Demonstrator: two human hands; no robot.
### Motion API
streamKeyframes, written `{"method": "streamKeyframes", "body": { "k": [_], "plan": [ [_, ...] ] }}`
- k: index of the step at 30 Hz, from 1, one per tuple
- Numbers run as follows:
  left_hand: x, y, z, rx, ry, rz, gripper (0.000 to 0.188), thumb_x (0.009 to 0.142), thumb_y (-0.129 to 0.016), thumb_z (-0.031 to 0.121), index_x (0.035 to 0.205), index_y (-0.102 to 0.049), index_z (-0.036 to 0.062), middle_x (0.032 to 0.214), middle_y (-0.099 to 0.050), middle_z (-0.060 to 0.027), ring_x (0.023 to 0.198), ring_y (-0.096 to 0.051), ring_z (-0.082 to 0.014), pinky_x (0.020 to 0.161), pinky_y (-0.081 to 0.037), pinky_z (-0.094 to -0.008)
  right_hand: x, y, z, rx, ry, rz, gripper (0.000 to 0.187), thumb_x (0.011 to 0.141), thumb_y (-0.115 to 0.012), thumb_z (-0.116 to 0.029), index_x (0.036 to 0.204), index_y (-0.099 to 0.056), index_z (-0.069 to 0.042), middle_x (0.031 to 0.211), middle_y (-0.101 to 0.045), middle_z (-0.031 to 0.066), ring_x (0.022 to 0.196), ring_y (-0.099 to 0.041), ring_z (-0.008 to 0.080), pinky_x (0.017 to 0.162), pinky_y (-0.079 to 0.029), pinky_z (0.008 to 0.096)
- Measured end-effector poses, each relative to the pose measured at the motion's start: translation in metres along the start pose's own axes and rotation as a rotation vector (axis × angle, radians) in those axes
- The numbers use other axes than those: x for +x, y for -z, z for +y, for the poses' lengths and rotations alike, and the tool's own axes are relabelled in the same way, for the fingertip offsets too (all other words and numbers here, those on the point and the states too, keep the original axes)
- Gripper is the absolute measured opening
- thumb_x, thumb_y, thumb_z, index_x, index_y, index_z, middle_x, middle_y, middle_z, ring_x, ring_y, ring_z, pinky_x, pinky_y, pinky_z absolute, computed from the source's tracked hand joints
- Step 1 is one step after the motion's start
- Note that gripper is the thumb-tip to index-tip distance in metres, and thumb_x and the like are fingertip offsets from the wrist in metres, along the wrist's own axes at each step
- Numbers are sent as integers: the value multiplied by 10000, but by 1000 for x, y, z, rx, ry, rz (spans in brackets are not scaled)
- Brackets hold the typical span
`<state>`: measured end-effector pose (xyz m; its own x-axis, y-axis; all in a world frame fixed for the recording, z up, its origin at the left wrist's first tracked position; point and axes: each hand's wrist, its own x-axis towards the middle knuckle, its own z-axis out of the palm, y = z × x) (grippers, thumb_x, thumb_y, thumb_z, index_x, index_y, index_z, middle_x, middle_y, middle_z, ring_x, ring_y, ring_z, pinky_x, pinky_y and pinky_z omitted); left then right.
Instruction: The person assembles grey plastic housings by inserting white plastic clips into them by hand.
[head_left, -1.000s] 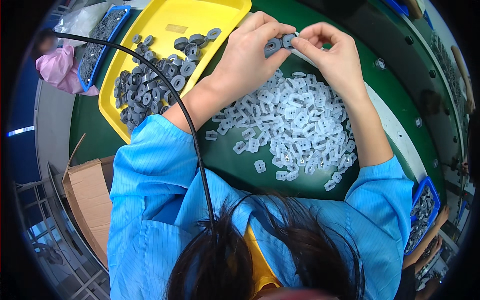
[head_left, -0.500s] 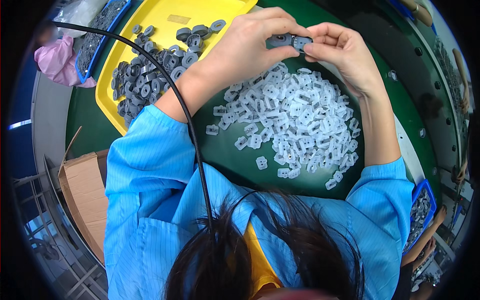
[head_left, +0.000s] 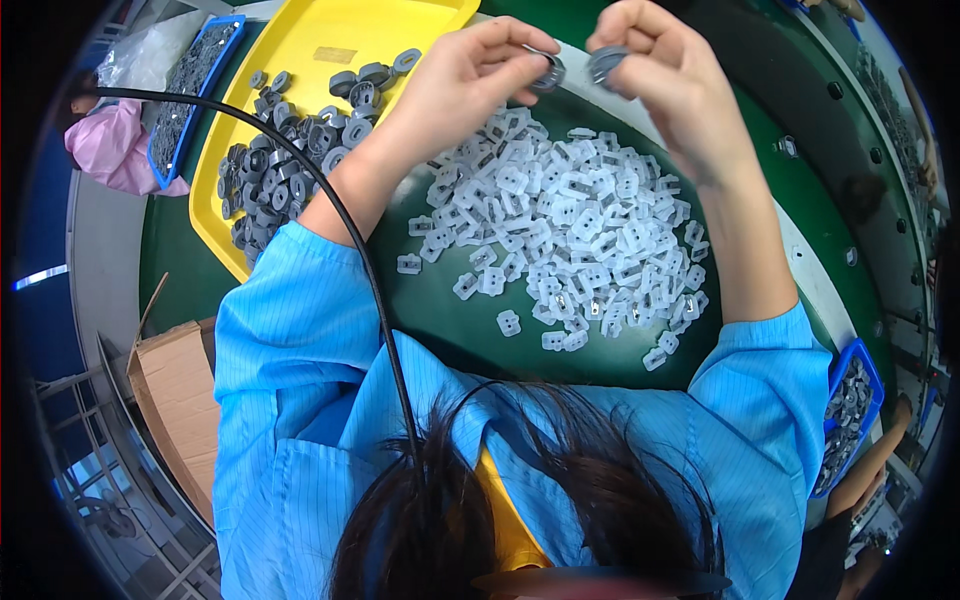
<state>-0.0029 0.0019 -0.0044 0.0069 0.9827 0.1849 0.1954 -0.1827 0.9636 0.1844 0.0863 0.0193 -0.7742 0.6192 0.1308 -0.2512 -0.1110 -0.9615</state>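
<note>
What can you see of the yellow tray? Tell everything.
The yellow tray, plastic-looking with a raised rim, lies on the green surface, left of the pile of translucent pieces, its far end cut off. Grey round parts and a tan patch show inside; a black cable crosses in view before it.

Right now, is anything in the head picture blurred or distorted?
Head view: the right hand and the grey piece it holds look slightly smeared; the pale strip curves near the right rim; corners fall black; the translucent pieces look crisper.
</note>
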Motion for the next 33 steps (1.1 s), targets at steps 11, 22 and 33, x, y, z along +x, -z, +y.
{"method": "streamKeyframes", "body": {
  "k": [11,22,33],
  "plan": [
    [-1,9,3,-58,190,52,398,868,-657,148,1224,-549,6,1040,-633,-86,872,-636,-125,792,-501,-221,8,103,32,-1110,50,503,318,719,-705,-173,998,-653,-31,789,-631,35,738,-570,109,718,-453,245],
    [-2,6,-2,334,165,-75,377,830,-708,119,1151,-571,-24,917,-652,-55,801,-618,-72,711,-501,-207,-2,25,19,-728,-247,-109,189,793,-698,-162,895,-696,-3,734,-654,53,638,-581,109,610,-457,246],
    [-6,-3,3,187,167,-70,359,836,-690,92,1146,-551,-25,937,-646,-75,874,-637,-111,777,-518,-235,2,22,16,-159,-224,63,251,856,-661,-84,1065,-625,49,848,-669,90,747,-638,101,682,-515,191]
  ]
}}
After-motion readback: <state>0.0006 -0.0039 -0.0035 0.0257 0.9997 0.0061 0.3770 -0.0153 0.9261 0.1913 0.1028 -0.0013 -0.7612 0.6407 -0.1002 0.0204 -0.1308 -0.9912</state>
